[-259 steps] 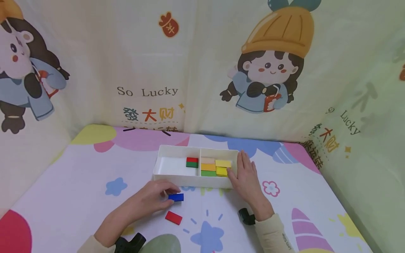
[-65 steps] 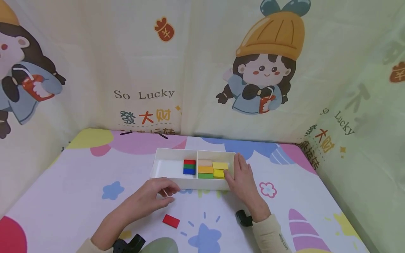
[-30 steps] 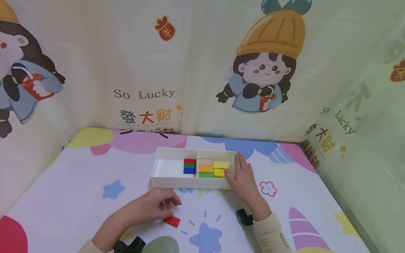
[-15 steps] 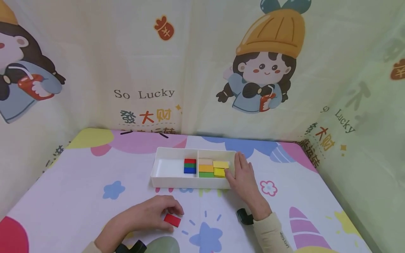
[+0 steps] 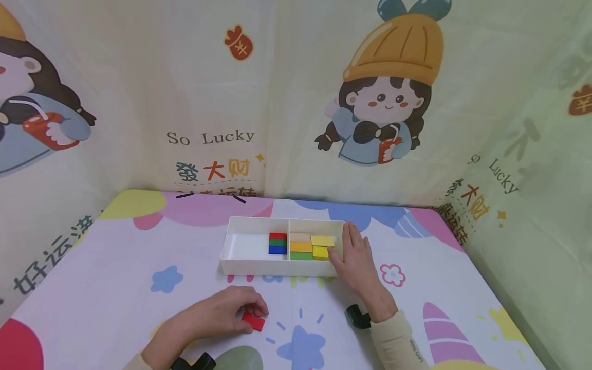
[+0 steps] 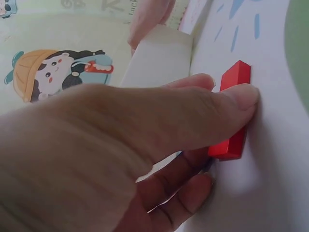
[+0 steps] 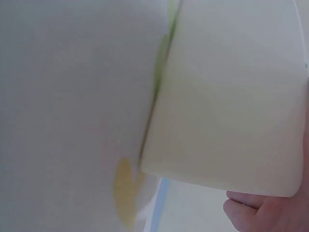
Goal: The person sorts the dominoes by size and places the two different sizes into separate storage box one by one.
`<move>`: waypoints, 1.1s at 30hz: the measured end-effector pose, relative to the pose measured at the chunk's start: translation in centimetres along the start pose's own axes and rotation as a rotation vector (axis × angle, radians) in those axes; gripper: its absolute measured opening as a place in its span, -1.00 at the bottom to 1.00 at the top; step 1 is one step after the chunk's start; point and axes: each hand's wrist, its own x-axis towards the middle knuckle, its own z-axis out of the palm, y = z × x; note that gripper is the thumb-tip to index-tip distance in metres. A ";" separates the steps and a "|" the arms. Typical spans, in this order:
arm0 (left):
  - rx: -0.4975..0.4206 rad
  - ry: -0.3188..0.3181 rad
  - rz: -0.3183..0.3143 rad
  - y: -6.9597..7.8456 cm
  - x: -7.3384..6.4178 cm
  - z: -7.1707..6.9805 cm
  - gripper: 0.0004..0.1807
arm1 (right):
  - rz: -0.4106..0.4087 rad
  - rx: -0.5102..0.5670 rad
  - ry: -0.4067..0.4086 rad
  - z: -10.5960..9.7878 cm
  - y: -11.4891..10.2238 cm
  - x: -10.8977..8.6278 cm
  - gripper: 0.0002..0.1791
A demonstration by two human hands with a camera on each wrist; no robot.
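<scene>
Low in the head view, my left hand (image 5: 226,311) pinches a red block (image 5: 253,322) near the tabletop. The left wrist view shows my thumb across the face of this red block (image 6: 234,77), fingers behind it. Beyond stands a white two-part box (image 5: 259,267). Its left compartment has a row of red (image 5: 278,236), green (image 5: 278,242) and blue (image 5: 277,250) blocks against the divider. In the right one lie beige, orange, green and yellow blocks (image 5: 322,241). My right hand (image 5: 358,262) holds the box's right end, straight fingers outside and thumb over the rim.
A printed cloth (image 5: 199,257) covers the table, and a patterned curtain (image 5: 296,103) hangs along its back and sides. Black wrist mounts (image 5: 358,316) sit at both wrists. The left part of the box's left compartment shows bare white floor.
The blue block, earlier in my left hand, now lies in the left compartment. My left hand has since drawn back toward me and taken hold of the red block. The right hand stays put.
</scene>
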 end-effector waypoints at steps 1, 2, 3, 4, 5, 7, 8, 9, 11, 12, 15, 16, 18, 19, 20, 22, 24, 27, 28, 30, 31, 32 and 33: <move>0.006 0.004 0.003 0.0 0.0 0.0 -0.70 | -0.001 -0.005 -0.004 -0.1 0.0 0.0 -0.11; 0.012 0.008 0.007 -0.1 0.0 0.1 -0.71 | -0.002 -0.005 -0.004 -0.2 0.0 0.0 -0.12; 0.014 0.011 0.011 -0.1 0.1 0.1 -0.71 | -0.004 -0.006 -0.004 -0.3 -0.1 0.0 -0.12; 0.018 0.015 0.014 -0.1 0.1 0.1 -0.71 | -0.003 -0.008 -0.005 -0.5 -0.1 0.0 -0.13; 0.020 0.017 0.017 -0.1 0.1 0.1 -0.72 | -0.002 -0.010 -0.006 -0.6 -0.1 -0.1 -0.13; 0.023 0.021 0.020 0.0 0.2 0.1 -0.72 | -0.006 -0.010 -0.004 -0.8 -0.1 -0.1 -0.14; 0.028 0.027 0.021 0.0 0.2 0.1 -0.72 | -0.005 -0.010 -0.005 -0.9 -0.1 -0.1 -0.14; 0.036 0.035 0.021 0.0 0.2 0.1 -0.72 | -0.006 -0.012 -0.008 -0.9 -0.1 -0.1 -0.15; 0.060 0.055 0.020 0.0 0.2 0.1 -0.72 | -0.009 -0.014 -0.013 -0.9 0.0 -0.1 -0.15; 0.071 0.066 0.019 0.1 0.3 0.1 -0.72 | -0.013 -0.017 -0.012 -0.9 0.1 -0.1 -0.15; 0.107 0.102 0.030 0.0 0.4 0.1 -0.74 | -0.020 -0.023 -0.006 -0.7 0.2 0.0 -0.15; 0.119 0.114 0.034 0.0 0.4 0.2 -0.74 | -0.021 -0.024 -0.004 -0.7 0.2 0.0 -0.15; 0.138 0.131 0.037 0.0 0.5 0.2 -0.75 | -0.019 -0.026 -0.003 -0.6 0.3 0.0 -0.15; 0.145 0.139 0.038 0.0 0.5 0.2 -0.75 | -0.017 -0.027 -0.006 -0.5 0.3 0.0 -0.15; 0.158 0.147 0.037 0.0 0.5 0.3 -0.75 | -0.015 -0.028 -0.009 -0.5 0.3 0.0 -0.14; 0.172 0.159 0.032 0.1 0.4 0.3 -0.73 | -0.012 -0.024 -0.010 -0.4 0.3 0.1 -0.14; 0.179 0.166 0.032 0.2 0.5 0.4 -0.72 | -0.013 -0.019 -0.007 -0.3 0.3 0.1 -0.15; 0.190 0.172 0.034 0.2 0.6 0.5 -0.71 | -0.017 -0.009 0.004 -0.3 0.3 0.1 -0.15; 0.191 0.174 0.035 0.2 0.7 0.5 -0.70 | -0.018 -0.006 0.006 -0.3 0.3 0.1 -0.15; 0.195 0.181 0.035 0.2 0.7 0.5 -0.71 | -0.018 0.001 0.008 -0.2 0.4 0.2 -0.15; 0.195 0.186 0.034 0.2 0.7 0.6 -0.71 | -0.017 0.002 0.006 -0.2 0.4 0.2 -0.15; 0.193 0.188 0.034 0.2 0.7 0.6 -0.72 | -0.016 0.003 0.001 -0.2 0.4 0.1 -0.15; 0.189 0.190 0.034 0.1 0.6 0.6 -0.72 | -0.015 0.003 -0.001 -0.2 0.4 0.1 -0.15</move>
